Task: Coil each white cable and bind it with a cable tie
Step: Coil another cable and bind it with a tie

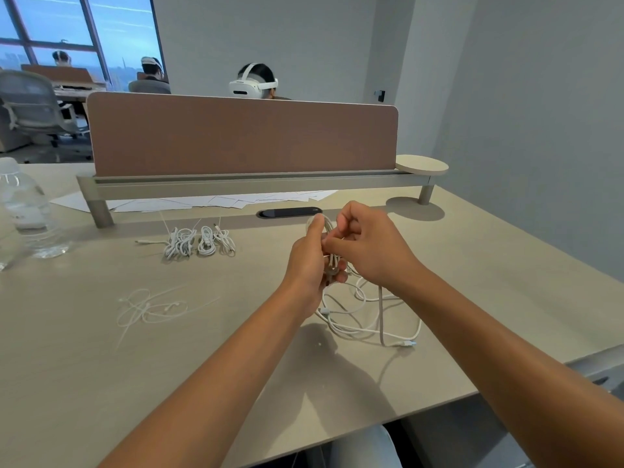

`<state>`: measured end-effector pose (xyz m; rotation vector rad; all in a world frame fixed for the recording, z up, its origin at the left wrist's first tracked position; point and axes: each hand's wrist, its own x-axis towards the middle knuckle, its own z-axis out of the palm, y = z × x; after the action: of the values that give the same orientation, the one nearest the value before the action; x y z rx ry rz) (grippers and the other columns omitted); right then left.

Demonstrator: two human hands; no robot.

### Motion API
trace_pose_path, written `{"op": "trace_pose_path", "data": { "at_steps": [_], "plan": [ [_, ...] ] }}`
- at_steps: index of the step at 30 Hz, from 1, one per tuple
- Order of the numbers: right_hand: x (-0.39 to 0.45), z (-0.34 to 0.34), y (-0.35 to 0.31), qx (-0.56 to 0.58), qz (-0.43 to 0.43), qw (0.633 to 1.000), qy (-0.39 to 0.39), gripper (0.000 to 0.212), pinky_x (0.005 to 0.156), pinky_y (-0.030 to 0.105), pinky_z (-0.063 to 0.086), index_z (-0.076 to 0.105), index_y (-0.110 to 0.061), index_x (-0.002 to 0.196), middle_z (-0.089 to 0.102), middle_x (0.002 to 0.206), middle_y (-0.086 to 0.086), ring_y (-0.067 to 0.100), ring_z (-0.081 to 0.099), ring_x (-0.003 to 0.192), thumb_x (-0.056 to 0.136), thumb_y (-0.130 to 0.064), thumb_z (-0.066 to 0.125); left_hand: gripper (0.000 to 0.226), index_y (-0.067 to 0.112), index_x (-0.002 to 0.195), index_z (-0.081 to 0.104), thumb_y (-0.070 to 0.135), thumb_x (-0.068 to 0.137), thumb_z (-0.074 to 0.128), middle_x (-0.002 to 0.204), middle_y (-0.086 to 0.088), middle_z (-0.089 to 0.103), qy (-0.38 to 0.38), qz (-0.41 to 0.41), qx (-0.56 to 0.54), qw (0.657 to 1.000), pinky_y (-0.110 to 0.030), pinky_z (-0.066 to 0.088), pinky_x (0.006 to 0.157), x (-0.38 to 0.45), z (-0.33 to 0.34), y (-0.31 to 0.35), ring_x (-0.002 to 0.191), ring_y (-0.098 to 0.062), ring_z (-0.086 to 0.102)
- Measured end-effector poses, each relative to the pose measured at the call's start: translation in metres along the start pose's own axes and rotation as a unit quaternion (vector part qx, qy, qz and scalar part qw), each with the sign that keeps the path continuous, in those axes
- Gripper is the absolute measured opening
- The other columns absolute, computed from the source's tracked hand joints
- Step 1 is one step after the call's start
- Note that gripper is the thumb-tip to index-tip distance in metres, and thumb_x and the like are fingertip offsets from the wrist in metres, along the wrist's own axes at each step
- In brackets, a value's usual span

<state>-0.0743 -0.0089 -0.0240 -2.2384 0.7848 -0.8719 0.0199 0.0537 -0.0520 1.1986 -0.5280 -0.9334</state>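
No readable text, labels or numbers.

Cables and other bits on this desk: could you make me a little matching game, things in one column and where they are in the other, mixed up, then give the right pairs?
Things:
1. bundled cables
2. loose cable ties
3. water bottle
4. half-coiled cable

Places:
A. at the desk's far left edge
B. gripped in the left hand, with the right hand pinching at it
C. lying in a row near the desk divider
D. scattered flat on the desk, left of the forearms

Pairs: 1-C, 2-D, 3-A, 4-B
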Motion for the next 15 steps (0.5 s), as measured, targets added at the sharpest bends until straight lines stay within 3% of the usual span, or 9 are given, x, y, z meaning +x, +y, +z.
{"op": "trace_pose_path", "data": {
  "at_steps": [4, 7, 10, 13, 15],
  "plan": [
    [-0.004, -0.001, -0.003, 0.028, 0.008, 1.000, -0.008, 0.021, 0.064, 0.035, 0.062, 0.060, -0.017, 0.088, 0.075, 0.077, -0.003, 0.016, 0.072, 0.068, 0.085, -0.012, 0.080, 0.055, 0.008, 0.103, 0.067, 0.050, 0.110, 0.033, 0.086, -0.011, 0.073, 0.006, 0.005, -0.015, 1.000, -0.035, 0.051, 0.064, 0.005, -0.001, -0.003, 0.079, -0.025, 0.061],
    [-0.010, 0.000, -0.008, 0.058, 0.024, 0.998, -0.002, 0.023, 0.064, 0.037, 0.062, 0.063, -0.019, 0.092, 0.075, 0.079, -0.002, 0.020, 0.071, 0.069, 0.082, -0.016, 0.084, 0.056, 0.005, 0.102, 0.067, 0.048, 0.110, 0.031, 0.089, -0.016, 0.073, 0.028, 0.039, -0.071, 0.996, -0.038, 0.048, 0.067, 0.010, -0.005, 0.001, 0.084, -0.031, 0.062],
    [-0.024, 0.006, -0.009, 0.072, 0.067, 0.995, -0.003, 0.019, 0.061, 0.030, 0.060, 0.067, -0.020, 0.097, 0.075, 0.080, -0.003, 0.013, 0.072, 0.066, 0.085, -0.024, 0.083, 0.050, 0.006, 0.102, 0.065, 0.045, 0.109, 0.035, 0.079, -0.010, 0.071, 0.060, 0.061, -0.125, 0.989, -0.035, 0.049, 0.064, 0.015, -0.012, 0.010, 0.071, -0.025, 0.062],
    [-0.045, 0.017, 0.001, 0.063, 0.078, 0.995, -0.024, 0.008, 0.061, 0.014, 0.049, 0.076, -0.024, 0.089, 0.074, 0.076, -0.007, 0.003, 0.068, 0.065, 0.088, -0.032, 0.079, 0.048, 0.003, 0.105, 0.063, 0.043, 0.109, 0.037, 0.077, -0.012, 0.065, 0.047, 0.081, -0.181, 0.979, -0.033, 0.045, 0.053, 0.017, -0.018, 0.017, 0.060, -0.020, 0.055],
    [-0.059, 0.027, 0.006, 0.059, 0.074, 0.994, -0.062, 0.012, 0.064, 0.010, 0.045, 0.078, -0.024, 0.088, 0.074, 0.079, -0.011, -0.002, 0.065, 0.070, 0.091, -0.035, 0.075, 0.050, 0.002, 0.107, 0.061, 0.046, 0.110, 0.036, 0.077, -0.013, 0.064, 0.037, 0.085, -0.209, 0.974, -0.032, 0.045, 0.052, 0.016, -0.023, 0.020, 0.059, -0.020, 0.054]
  ]
}}
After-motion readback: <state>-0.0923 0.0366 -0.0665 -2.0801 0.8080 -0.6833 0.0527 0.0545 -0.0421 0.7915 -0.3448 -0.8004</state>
